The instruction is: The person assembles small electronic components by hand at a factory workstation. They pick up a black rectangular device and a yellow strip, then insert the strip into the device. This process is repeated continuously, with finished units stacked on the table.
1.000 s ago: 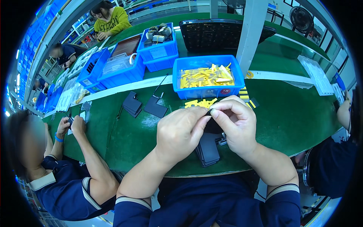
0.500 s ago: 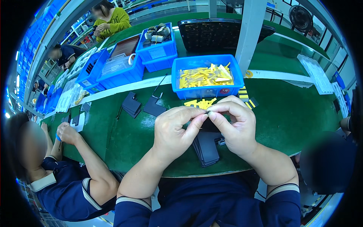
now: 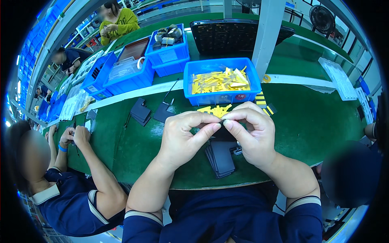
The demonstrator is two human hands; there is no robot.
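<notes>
Left hand point(image 3: 184, 135) and right hand point(image 3: 251, 129) meet fingertip to fingertip, pinching small dark piece point(image 3: 221, 120), mostly hidden. Piece held above stack of black plates point(image 3: 221, 158) on green bench. Yellow strips point(image 3: 214, 110) lie beyond stack; blue bin point(image 3: 221, 81) behind is full. Judgement: mid-piece, much left.

A tiny dark piece point(image 3: 221, 120) is pinched between the fingertips of both hands, held in the air just above the worktop point(image 3: 316, 121); it is too small to make out its shape. Right below it, a stack of flat black rectangular plates point(image 3: 221, 158) lies fanned on the green surface, near its front edge. Loose yellow strips point(image 3: 214, 109) lie just behind the piece.
</notes>
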